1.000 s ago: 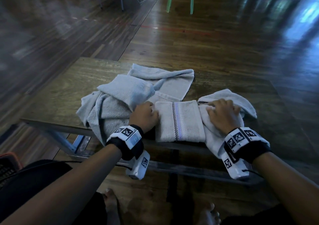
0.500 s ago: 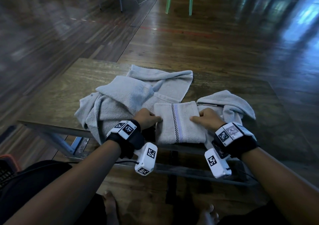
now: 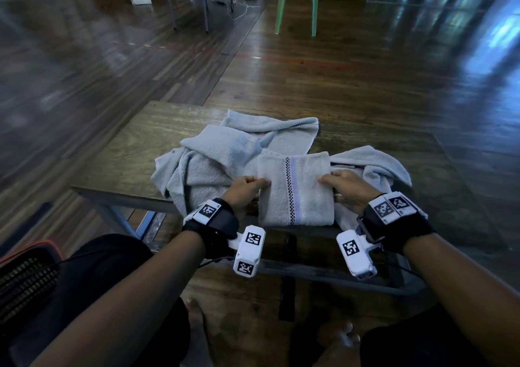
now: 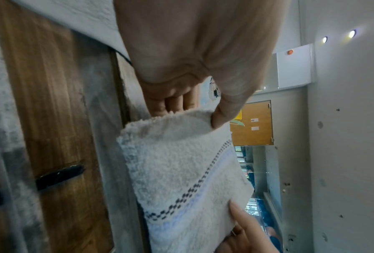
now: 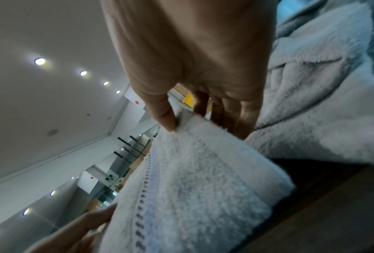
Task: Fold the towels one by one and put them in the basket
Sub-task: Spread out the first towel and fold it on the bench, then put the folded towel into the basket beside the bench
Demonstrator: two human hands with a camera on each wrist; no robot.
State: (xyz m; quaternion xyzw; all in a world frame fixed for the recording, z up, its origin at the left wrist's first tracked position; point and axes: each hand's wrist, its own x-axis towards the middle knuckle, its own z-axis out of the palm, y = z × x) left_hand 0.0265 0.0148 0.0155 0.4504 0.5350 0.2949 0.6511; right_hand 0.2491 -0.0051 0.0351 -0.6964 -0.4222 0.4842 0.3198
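A folded white towel point(image 3: 294, 190) with a checked and lilac stripe sits at the near edge of the wooden table point(image 3: 123, 152). My left hand point(image 3: 247, 187) pinches its left edge, thumb on top and fingers underneath, as the left wrist view shows on the towel point(image 4: 181, 162). My right hand point(image 3: 342, 185) pinches the right edge the same way, thumb over the towel point(image 5: 194, 179). The towel looks lifted slightly off the table. A dark mesh basket point(image 3: 25, 279) with an orange rim stands low at the left by my knee.
Crumpled grey towels point(image 3: 213, 164) lie heaped on the table behind and left of the folded one, another point(image 3: 374, 166) to its right. A green plastic chair point(image 3: 298, 3) carrying a yellow basket stands far back on the wooden floor. My bare feet are under the table.
Both hands went from pressing flat on the towels at either side to pinching the folded towel's two side edges, and the camera view has tilted up a little.
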